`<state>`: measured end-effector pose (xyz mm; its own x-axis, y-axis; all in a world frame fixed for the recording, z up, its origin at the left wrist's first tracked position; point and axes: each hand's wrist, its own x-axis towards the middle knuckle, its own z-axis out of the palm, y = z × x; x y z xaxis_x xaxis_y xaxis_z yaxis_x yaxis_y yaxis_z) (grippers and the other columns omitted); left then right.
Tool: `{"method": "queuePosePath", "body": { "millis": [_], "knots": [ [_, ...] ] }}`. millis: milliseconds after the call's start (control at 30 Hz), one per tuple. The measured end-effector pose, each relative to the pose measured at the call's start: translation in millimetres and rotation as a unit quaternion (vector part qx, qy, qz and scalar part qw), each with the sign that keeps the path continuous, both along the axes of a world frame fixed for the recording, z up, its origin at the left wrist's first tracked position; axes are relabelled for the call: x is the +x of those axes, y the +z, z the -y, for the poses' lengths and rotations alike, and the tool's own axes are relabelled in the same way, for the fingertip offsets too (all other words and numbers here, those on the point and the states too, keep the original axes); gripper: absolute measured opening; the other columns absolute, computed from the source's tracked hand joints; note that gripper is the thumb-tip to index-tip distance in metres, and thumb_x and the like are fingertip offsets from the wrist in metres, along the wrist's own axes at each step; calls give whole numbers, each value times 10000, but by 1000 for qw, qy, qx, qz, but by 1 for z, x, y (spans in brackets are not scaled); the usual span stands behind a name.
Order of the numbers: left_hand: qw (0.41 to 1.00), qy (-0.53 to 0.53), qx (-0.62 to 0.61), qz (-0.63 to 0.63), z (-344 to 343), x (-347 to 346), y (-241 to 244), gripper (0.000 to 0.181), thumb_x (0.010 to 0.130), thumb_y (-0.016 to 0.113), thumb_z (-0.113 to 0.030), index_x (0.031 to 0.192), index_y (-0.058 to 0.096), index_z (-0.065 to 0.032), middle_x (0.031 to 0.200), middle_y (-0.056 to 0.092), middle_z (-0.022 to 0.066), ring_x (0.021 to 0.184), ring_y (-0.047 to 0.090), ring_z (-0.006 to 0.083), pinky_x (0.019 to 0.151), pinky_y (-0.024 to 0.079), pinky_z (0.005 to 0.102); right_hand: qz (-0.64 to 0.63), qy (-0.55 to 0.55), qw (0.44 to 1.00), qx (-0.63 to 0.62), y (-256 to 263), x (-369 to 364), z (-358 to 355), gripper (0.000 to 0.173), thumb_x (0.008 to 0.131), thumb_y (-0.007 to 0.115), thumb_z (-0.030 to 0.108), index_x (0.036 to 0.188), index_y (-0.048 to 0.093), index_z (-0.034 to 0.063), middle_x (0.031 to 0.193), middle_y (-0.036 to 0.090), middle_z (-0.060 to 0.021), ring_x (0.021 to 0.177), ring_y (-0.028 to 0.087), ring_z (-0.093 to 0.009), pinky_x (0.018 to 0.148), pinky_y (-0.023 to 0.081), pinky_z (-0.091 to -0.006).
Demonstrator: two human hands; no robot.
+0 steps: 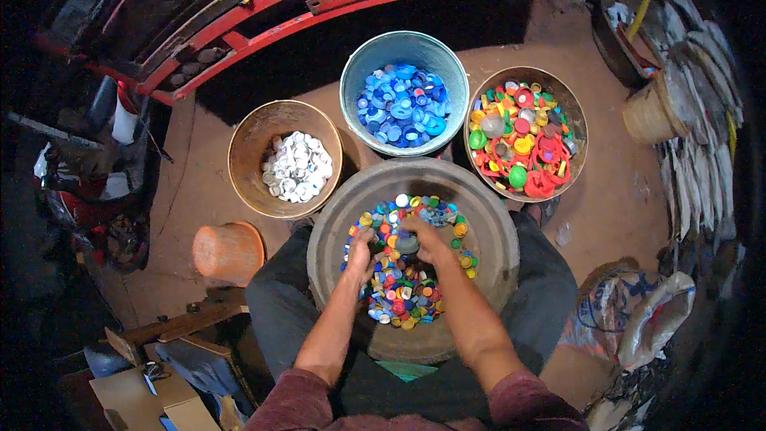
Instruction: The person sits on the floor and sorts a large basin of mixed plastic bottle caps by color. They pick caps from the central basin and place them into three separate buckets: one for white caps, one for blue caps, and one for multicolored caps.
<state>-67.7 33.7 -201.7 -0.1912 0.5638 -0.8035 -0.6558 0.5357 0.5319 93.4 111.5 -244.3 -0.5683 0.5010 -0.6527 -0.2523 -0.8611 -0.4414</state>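
Observation:
A wide grey round basin lies between my knees, with mixed coloured plastic bottle caps spread in it. Both hands are inside it among the caps. My left hand is at the left side of the pile, its fingers curled; whether it holds a cap I cannot tell. My right hand is near the middle, blurred, beside a dark round piece; its grip is unclear. Beyond the basin stand a bucket of white caps, a light blue bucket of blue caps and a bucket of red, yellow and green caps.
An orange bucket lies tipped on the brown floor at the left. A red metal frame runs across the back. Cardboard lies at the lower left. Stacked sacks and a plastic sack are at the right.

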Motion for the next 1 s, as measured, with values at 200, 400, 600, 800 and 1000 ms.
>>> {"method": "queuePosePath", "body": {
  "millis": [200,400,600,800,1000],
  "knots": [
    [897,-218,-102,-371,34,-37,-15,393,817,589,-154,1166,503,5,972,578,143,907,569,227,712,475,372,-149,-263,952,-40,109,-23,-93,253,841,554,237,999,556,39,976,594,-88,934,582,-256,853,488,-442],
    [753,-353,-27,-555,43,-27,-47,476,821,555,-166,1251,436,0,1228,494,259,1148,443,433,958,377,460,72,-38,996,23,12,-17,-68,269,802,597,137,1031,570,-2,930,597,-125,892,598,-264,781,526,-407],
    [658,-594,-81,-456,30,-50,-83,405,787,567,-167,1169,523,-38,1264,426,263,1155,443,380,965,385,476,350,103,892,266,-97,-45,-29,342,748,615,65,1077,576,-21,948,643,-129,840,632,-252,748,518,-336],
    [627,-622,-55,-466,31,-45,-91,450,716,659,-210,1146,555,-127,1131,493,217,1132,435,400,944,399,478,475,356,701,396,-101,-87,-33,755,687,674,372,1326,402,77,1412,335,-169,1285,349,-341,1007,380,-434],
    [689,-546,52,-473,72,-60,-145,253,675,716,-196,880,585,-124,1013,610,124,1045,525,332,903,422,421,411,561,628,349,-53,-80,-37,779,674,702,344,1368,372,208,1443,303,-134,1356,226,-326,1048,311,-504]
  ]
}}
